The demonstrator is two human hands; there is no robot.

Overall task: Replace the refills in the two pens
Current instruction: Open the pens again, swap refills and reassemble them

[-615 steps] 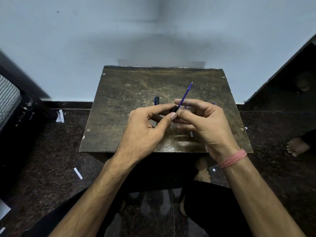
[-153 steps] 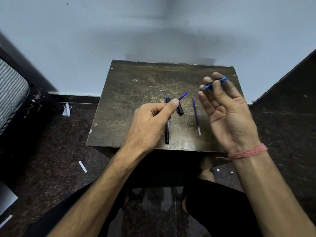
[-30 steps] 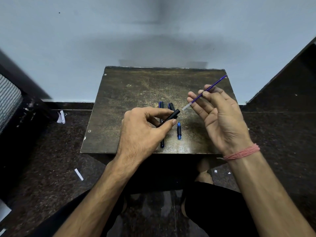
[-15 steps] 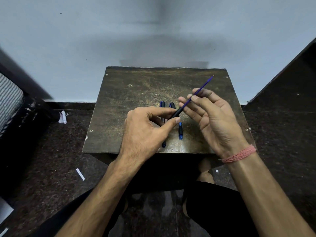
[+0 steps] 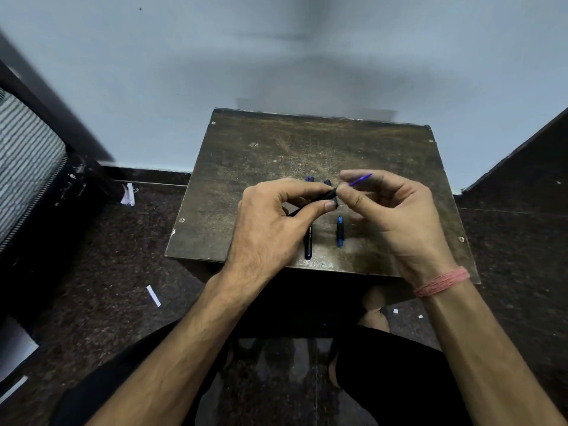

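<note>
Left hand (image 5: 270, 222) pinches a black pen barrel (image 5: 329, 195); right hand (image 5: 396, 210) holds a blue refill (image 5: 360, 180) at its mouth.

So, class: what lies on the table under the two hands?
On the table, a black pen and a short blue piece show. The left hand and right hand cover anything further back.

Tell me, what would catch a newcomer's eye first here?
Two bare hands meet over the middle of a worn dark table: the left hand pinches a black pen barrel while the right hand feeds a thin blue refill into it. Beneath them on the table lie another black pen and a short blue piece. A pink thread band circles the right wrist.
</note>
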